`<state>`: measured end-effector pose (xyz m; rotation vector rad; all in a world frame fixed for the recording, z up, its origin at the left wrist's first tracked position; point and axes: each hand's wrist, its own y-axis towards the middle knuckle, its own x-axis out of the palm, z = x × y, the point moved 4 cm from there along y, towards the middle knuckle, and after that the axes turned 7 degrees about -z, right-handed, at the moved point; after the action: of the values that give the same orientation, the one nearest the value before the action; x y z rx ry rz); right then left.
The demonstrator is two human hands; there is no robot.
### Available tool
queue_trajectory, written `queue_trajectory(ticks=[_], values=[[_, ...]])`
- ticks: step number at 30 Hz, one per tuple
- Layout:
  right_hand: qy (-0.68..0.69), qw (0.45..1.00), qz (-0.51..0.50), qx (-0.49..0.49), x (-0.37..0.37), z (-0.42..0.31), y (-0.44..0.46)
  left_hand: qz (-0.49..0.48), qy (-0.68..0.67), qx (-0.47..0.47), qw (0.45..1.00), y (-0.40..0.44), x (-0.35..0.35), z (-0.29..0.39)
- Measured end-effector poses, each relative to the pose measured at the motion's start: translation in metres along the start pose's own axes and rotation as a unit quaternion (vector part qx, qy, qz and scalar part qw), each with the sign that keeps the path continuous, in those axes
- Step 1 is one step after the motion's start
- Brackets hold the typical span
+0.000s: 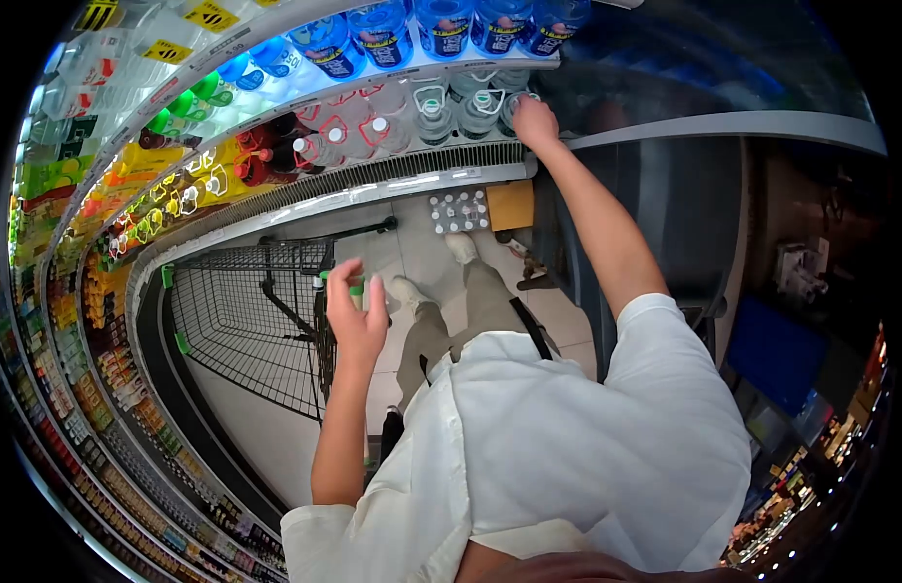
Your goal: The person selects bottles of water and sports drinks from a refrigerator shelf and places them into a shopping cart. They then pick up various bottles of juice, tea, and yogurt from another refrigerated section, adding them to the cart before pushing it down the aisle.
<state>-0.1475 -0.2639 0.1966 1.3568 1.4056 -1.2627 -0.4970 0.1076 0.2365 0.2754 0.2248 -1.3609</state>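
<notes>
My right hand reaches to the lower shelf and is closed at the top of a large clear bottle at the row's right end; its fingers partly cover the cap and handle. Left of it stand two more clear bottles with pale caps, one beside the other. My left hand is raised over the shopping cart's handle end, empty, with thumb and fingers apart.
A black wire shopping cart stands at the left below the curved shelf edge. On the floor are a pack of bottles and a cardboard box. Large blue-labelled bottles fill the shelf above. A dark cabinet is at the right.
</notes>
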Motion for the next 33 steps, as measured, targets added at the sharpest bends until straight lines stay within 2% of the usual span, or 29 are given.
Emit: queue_trajectory(ticks=[2, 4, 6, 9, 11, 12, 14, 16, 20, 22, 24, 26, 30, 32, 33], values=[[0.051, 0.999, 0.003, 0.011, -0.012, 0.006, -0.013, -0.068, -0.049, 0.067, 0.994, 0.051, 0.031, 0.047], [0.088, 0.996, 0.015, 0.020, -0.011, 0.018, -0.028, -0.125, -0.069, 0.111, 0.984, 0.107, 0.098, 0.084], [0.148, 0.989, 0.003, -0.022, 0.024, 0.036, -0.017, -0.143, -0.040, 0.151, 0.977, 0.176, 0.182, 0.066], [0.099, 0.989, 0.041, -0.097, 0.032, 0.037, -0.030, -0.167, -0.023, 0.160, 0.973, 0.249, 0.261, 0.045], [0.095, 0.992, 0.012, -0.088, 0.029, 0.037, -0.039, -0.254, 0.061, 0.052, 0.964, 0.281, 0.298, 0.038], [0.096, 0.992, -0.015, -0.075, 0.036, 0.043, -0.036, -0.252, 0.061, 0.051, 0.965, 0.289, 0.308, 0.038], [0.102, 0.990, -0.014, -0.098, 0.032, 0.055, -0.039, -0.274, 0.085, -0.013, 0.958, 0.292, 0.329, 0.044], [0.127, 0.984, 0.044, -0.121, 0.031, 0.053, -0.049, -0.263, 0.105, -0.041, 0.958, 0.286, 0.335, 0.041], [0.147, 0.983, -0.014, -0.112, 0.027, 0.047, -0.062, -0.233, 0.099, -0.064, 0.965, 0.278, 0.325, 0.020], [0.144, 0.985, -0.068, -0.066, 0.023, 0.048, -0.068, -0.270, 0.090, -0.124, 0.950, 0.271, 0.321, 0.018], [0.177, 0.980, -0.043, -0.076, 0.022, 0.050, -0.077, -0.224, 0.058, -0.119, 0.966, 0.253, 0.313, 0.013], [0.140, 0.986, -0.025, -0.089, 0.031, 0.061, -0.080, -0.187, 0.033, -0.099, 0.977, 0.243, 0.290, 0.026], [0.104, 0.990, -0.053, -0.075, 0.037, 0.076, -0.089, -0.150, -0.004, -0.082, 0.985, 0.219, 0.193, 0.084], [0.117, 0.989, -0.053, -0.072, 0.047, 0.086, -0.090, -0.191, -0.058, -0.083, 0.976, 0.196, 0.130, 0.118], [0.115, 0.989, -0.057, -0.070, 0.045, 0.085, -0.093, -0.173, -0.070, -0.086, 0.979, 0.184, 0.094, 0.134]])
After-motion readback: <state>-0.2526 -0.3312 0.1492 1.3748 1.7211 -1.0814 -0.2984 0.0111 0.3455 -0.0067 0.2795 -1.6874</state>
